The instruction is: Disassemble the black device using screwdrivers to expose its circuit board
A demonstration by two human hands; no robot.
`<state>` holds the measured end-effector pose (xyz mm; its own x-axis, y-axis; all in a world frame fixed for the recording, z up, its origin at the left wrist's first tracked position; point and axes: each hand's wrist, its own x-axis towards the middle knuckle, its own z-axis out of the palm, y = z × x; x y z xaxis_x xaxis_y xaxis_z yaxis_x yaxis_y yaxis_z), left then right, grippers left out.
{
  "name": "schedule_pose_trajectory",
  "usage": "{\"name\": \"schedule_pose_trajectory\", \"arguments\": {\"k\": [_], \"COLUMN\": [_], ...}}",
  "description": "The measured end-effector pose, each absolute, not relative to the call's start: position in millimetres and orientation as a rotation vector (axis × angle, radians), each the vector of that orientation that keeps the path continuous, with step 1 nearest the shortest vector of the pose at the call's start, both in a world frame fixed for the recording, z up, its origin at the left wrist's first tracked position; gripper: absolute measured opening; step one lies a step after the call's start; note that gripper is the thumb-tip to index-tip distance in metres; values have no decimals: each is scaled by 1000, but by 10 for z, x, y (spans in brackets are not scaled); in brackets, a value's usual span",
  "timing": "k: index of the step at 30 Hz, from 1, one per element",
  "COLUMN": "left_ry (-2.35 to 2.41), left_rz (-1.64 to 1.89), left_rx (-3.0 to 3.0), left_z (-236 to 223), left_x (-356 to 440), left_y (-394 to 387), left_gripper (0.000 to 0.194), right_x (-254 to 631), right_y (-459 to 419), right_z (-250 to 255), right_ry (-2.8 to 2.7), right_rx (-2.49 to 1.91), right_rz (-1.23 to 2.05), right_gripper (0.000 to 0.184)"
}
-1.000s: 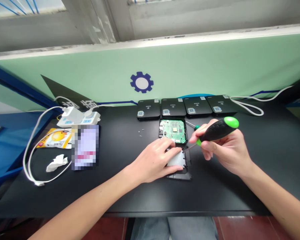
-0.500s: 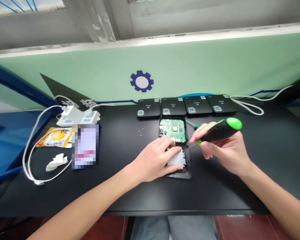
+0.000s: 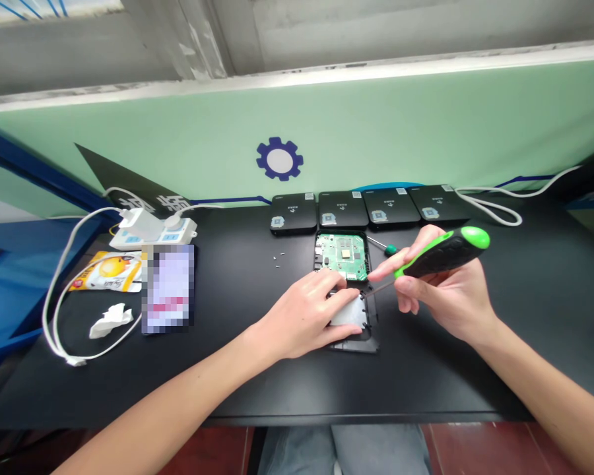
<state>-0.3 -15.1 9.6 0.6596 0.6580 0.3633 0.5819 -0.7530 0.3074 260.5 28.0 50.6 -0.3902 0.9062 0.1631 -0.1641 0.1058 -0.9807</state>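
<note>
My right hand [image 3: 440,297] is wrapped round a screwdriver [image 3: 448,252] with a black and green handle. Its shaft slants down to the left, the tip at the upper right corner of a silver metal plate [image 3: 350,313]. That plate sits in a black plastic cover [image 3: 365,335] on the table. With fingers bent over the left side of the cover and plate, my left hand [image 3: 313,315] holds them against the table. Just behind lies an open black case with a green circuit board [image 3: 345,254]. Whether the tip touches a screw is too small to tell.
Several closed black boxes [image 3: 294,212] line the wall. A second screwdriver [image 3: 390,250] lies right of the circuit board, and small screws [image 3: 278,257] lie to its left. Farther left are a power strip [image 3: 175,235], cables, a snack packet [image 3: 109,272] and crumpled tissue [image 3: 111,320].
My right hand and the screwdriver handle have shifted slightly right and upward, the handle tilting lower. The tip stays at the plate's corner. My left hand keeps its place.
</note>
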Motion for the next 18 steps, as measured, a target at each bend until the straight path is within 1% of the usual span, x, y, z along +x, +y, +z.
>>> {"name": "schedule_pose_trajectory", "arguments": {"k": [3, 11, 18], "left_ry": [1037, 1036, 1039], "left_rz": [676, 672, 656], "left_rx": [2697, 2699, 2690], "left_z": [94, 94, 96], "left_x": [-2, -1, -3], "left_y": [-155, -154, -155], "left_gripper": [46, 47, 46], "right_x": [2616, 2604, 2580], "right_y": [282, 289, 286], "right_z": [503, 526, 561], "right_ry": [-1466, -1464, -1459], "right_rx": [-766, -746, -748], "right_rz": [1451, 1437, 1421], "right_gripper": [27, 16, 17]}}
